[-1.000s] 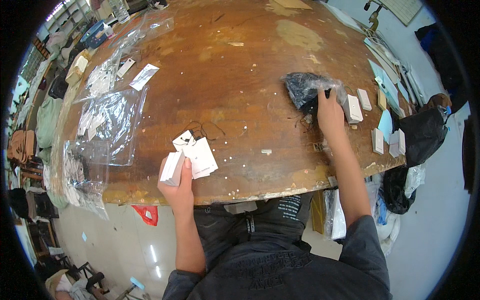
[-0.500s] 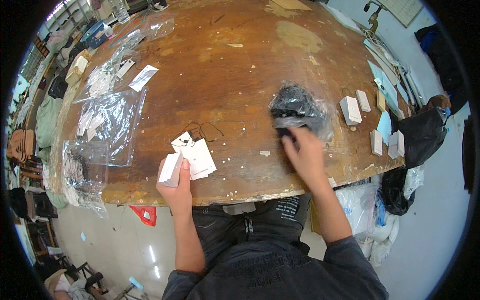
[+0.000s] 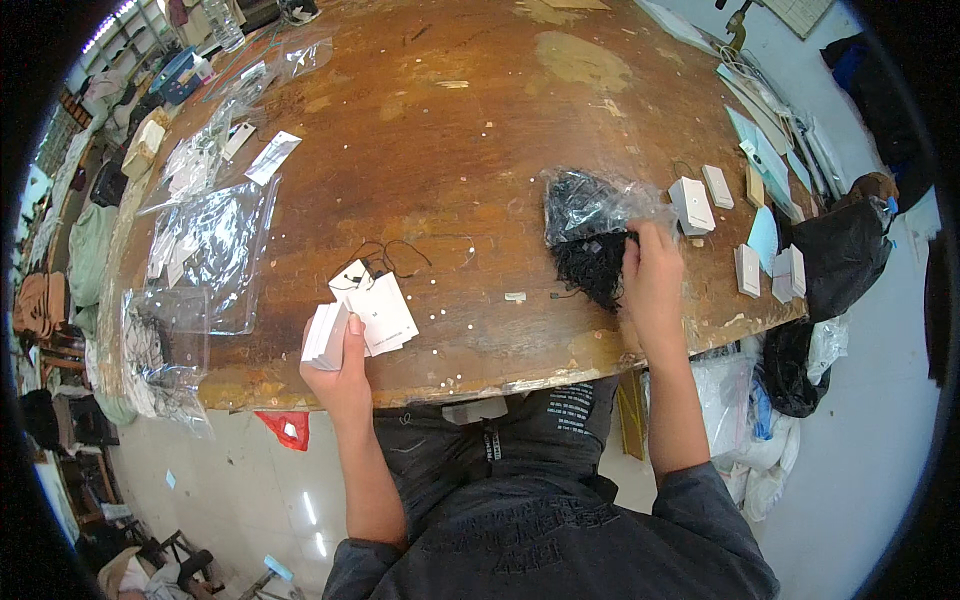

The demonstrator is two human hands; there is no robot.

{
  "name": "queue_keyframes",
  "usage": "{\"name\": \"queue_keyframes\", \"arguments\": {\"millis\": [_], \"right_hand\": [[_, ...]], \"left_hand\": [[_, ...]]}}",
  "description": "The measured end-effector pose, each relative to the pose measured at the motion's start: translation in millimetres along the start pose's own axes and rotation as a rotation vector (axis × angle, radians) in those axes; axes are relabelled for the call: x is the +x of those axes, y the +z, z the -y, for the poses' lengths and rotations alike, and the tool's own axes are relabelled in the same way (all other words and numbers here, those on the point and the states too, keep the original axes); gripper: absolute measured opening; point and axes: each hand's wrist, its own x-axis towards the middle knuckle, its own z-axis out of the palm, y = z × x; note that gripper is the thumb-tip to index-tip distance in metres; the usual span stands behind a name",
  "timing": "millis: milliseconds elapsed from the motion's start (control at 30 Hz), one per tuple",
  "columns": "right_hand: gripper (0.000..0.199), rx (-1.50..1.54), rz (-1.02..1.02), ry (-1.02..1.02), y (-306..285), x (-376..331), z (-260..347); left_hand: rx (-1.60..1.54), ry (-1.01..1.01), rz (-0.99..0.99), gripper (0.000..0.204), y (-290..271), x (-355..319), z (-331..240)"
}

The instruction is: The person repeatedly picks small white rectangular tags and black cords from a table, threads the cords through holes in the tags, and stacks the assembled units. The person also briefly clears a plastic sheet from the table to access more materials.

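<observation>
My left hand (image 3: 338, 375) is closed around a thick stack of white cards (image 3: 325, 337), near the table's front edge. Just beyond it lie several white hang tags (image 3: 378, 312) in an overlapping pile, with thin black strings (image 3: 385, 258) looped at their top. On the right, a clear plastic bag (image 3: 605, 200) holds a tangle of black strings (image 3: 590, 272), part of which spills out of its near side. My right hand (image 3: 655, 270) pinches the bag's right edge beside the exposed strings. Its fingertips are partly hidden, so they may also hold some string.
Small white card stacks (image 3: 691, 207) stand right of the bag, with more by the right corner. Clear plastic sleeves (image 3: 225, 235) and loose tags cover the table's left side. A black bag (image 3: 850, 265) hangs beyond the right edge. White specks dot the wooden table (image 3: 480, 120).
My right hand has moved right along the bag and turned upward. The bag's near edge is pulled back, baring more black strings. My left hand still holds the card stack.
</observation>
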Motion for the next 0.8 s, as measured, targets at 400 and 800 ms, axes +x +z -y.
{"name": "queue_keyframes", "arguments": {"millis": [400,800], "right_hand": [[0.025,-0.211,0.267,-0.333,1,6,-4],[0.029,0.055,0.178,-0.193,-2,52,-28]], "left_hand": [[-0.025,-0.019,0.026,0.020,-1,1,0],[-0.022,-0.030,0.005,0.021,-1,-1,-2]]}}
